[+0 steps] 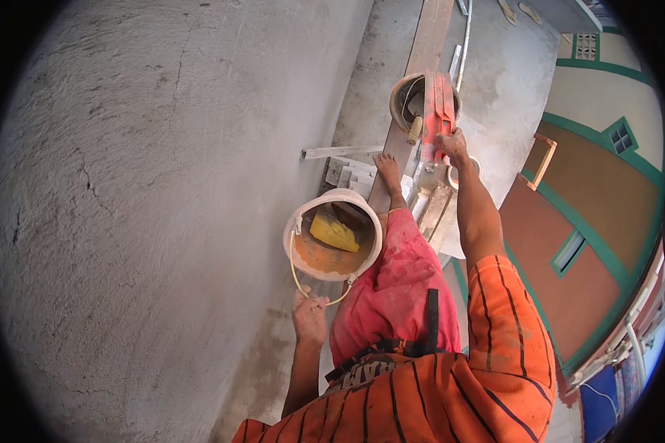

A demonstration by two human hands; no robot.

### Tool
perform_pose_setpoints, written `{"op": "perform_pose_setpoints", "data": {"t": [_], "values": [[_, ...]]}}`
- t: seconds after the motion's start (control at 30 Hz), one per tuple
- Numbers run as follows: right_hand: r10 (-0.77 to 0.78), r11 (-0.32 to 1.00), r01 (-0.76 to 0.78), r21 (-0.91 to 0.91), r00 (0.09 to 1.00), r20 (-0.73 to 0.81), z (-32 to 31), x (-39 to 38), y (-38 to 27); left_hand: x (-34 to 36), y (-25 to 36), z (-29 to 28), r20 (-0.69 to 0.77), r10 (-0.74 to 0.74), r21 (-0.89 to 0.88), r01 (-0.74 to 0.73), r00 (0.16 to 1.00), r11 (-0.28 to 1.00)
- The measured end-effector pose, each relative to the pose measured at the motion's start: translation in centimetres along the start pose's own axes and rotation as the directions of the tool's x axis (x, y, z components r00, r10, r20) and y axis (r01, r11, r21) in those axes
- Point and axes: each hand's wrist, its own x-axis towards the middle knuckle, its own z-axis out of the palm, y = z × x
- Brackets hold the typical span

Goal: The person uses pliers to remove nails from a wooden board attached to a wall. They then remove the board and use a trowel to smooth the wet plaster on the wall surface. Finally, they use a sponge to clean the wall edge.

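Left hand (310, 317) curled round the handle (292, 255) of a bucket (343, 195) before me, yellow block (334, 231) inside, right hand (453, 146) clasping a red float (437, 107) by 1 more bucket (396, 103)

Covered, cropped or unclear parts of the scene
The red ridged tool (442, 103) covers part of the far bucket's (397, 105) mouth, and the right hand (453, 145) hides some of the tool's near end. In the near bucket (289, 240), a yellow block (332, 230) overlaps a dark thing (352, 215) of a kind that cannot be told. The right forearm (479, 214) hides much of a pale round container (474, 165). The long plank (430, 40) runs off the top edge; the dark rim crops a blue thing (597, 406) at lower right.
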Motion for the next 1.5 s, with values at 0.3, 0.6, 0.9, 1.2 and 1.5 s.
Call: {"op": "perform_pose_setpoints", "data": {"t": [0.3, 0.6, 0.9, 1.2, 1.5], "values": [[-0.081, 0.976, 0.048, -0.215, 0.986, -0.147, 0.9, 5.6, -0.3, -2.4, 1.9, 2.3, -0.049, -0.021, 0.096, 0.026, 0.999, 0.995], [-0.298, 0.918, 0.201, -0.342, 0.919, -0.258, 1.5, -1.9, -3.9, -2.4, 2.3, 2.1, 0.043, 0.011, 0.045, -0.013, 0.999, 0.999], [-0.671, 0.619, 0.78, 0.087, 0.468, 0.576, 8.4, -32.5, -17.5, -6.2, 5.4, 4.6, 0.143, 0.069, -0.213, -0.038, 0.987, 0.976], [-0.281, 0.071, 0.872, -0.484, 0.483, 0.829, 11.8, -37.2, -18.4, -13.2, 9.4, 4.3, 0.382, 0.277, -0.417, -0.103, 0.882, 0.903], [-0.094, -0.458, 0.787, -0.414, 0.42, 0.903, 12.2, -37.9, -20.3, -15.3, 9.3, 2.6, 0.47, 0.388, -0.537, -0.093, 0.793, 0.839]]}}
